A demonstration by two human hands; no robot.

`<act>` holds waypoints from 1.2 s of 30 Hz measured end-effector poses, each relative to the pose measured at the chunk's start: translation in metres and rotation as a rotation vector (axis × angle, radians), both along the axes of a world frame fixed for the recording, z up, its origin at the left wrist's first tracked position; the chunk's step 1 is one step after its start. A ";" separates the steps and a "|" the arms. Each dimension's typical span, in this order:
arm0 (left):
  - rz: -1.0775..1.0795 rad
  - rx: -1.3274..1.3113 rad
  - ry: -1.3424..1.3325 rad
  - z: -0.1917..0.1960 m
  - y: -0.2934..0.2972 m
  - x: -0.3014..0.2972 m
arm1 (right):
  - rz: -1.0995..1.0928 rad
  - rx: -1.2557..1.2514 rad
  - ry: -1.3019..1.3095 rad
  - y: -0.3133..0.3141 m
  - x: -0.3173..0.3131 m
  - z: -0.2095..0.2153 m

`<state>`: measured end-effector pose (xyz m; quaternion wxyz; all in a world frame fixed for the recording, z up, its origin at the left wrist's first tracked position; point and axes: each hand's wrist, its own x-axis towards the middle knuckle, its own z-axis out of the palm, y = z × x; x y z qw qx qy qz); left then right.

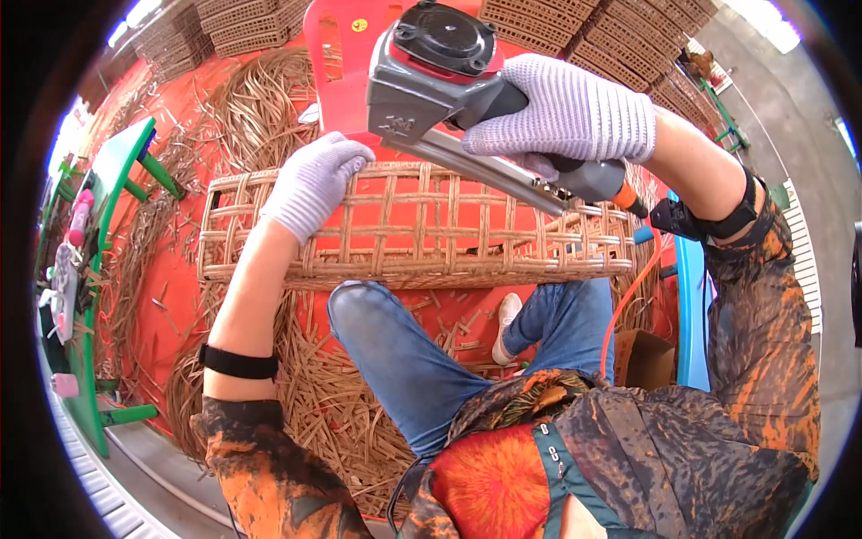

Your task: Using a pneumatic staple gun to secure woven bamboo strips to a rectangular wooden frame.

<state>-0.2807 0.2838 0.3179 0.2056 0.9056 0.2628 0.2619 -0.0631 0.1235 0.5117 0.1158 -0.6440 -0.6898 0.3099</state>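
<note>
R grip: R hand [575, 112], pale knit glove, fingers wrapped round handle of air stapler [409, 94].
L grip: L hand [314, 184], same type glove, laid on far long edge of woven basket [422, 268], fingers bent over it; tips hidden, can't tell if pinching.
Stapler: grey body, blk round cap, up & to R of L hand. Magazine [485, 171] runs diag down-right, overlaps basket's far edge in view; contact w/ basket: can't tell.
Air line: orange fitting [626, 196] at tool's rear end, thin orange-red hose [628, 301] curves down near R leg.
Basket: brown, open grid, long axis L-R, just ahead of person's knees; red shows thru gaps.
Forearms: blk band [238, 362] on L, another blk strap on R; orange/dark patterned sleeves [763, 314].
Legs: blue jeans [395, 350], one light shoe [508, 328] btwn them.
Floor: red covering [193, 305], loose brown strips [337, 431] heaped below basket, more beyond it.
Past tool: red plastic chair [337, 85], partly hidden by stapler.
L side: green bench [112, 216], pink items on/near it.
R side: blue panel [691, 314], cardboard box [646, 359] just beside.
Bkgd: stacked brown woven crates [628, 40], top L & R.
</note>
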 end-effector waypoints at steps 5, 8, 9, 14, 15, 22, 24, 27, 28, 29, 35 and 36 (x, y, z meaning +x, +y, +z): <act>-0.122 0.040 -0.075 0.009 -0.010 -0.019 | 0.032 -0.034 -0.048 0.004 -0.001 -0.007; -0.105 0.068 -0.064 0.008 -0.005 -0.016 | 0.040 -0.045 -0.064 0.009 -0.006 -0.010; -0.099 0.132 -0.051 0.006 -0.004 -0.015 | 0.023 -0.076 -0.047 0.010 -0.009 -0.011; -0.022 -0.062 -0.169 0.007 -0.014 -0.011 | 0.060 -0.036 -0.149 0.010 -0.018 -0.008; 0.023 -0.092 -0.141 0.009 -0.015 -0.011 | 0.076 -0.046 -0.147 0.012 -0.018 -0.009; 0.000 -0.043 -0.184 0.001 -0.014 -0.005 | 0.059 -0.099 -0.061 0.019 -0.015 -0.018; 0.043 -0.122 -0.132 0.008 -0.016 -0.003 | 0.067 -0.088 -0.083 0.019 -0.016 -0.019; 0.073 -0.136 -0.091 0.006 -0.015 -0.005 | 0.071 -0.112 -0.097 0.023 -0.019 -0.020; 0.059 -0.073 -0.104 0.005 -0.015 -0.006 | 0.065 -0.147 -0.090 0.025 -0.020 -0.019; 0.061 -0.073 -0.105 0.005 -0.015 -0.007 | 0.067 -0.147 -0.092 0.026 -0.021 -0.019; 0.069 -0.091 -0.148 0.006 -0.021 0.002 | 0.071 -0.121 -0.100 0.030 -0.010 -0.027; 0.071 -0.042 -0.124 0.006 -0.020 0.000 | 0.052 -0.135 -0.086 0.028 -0.012 -0.024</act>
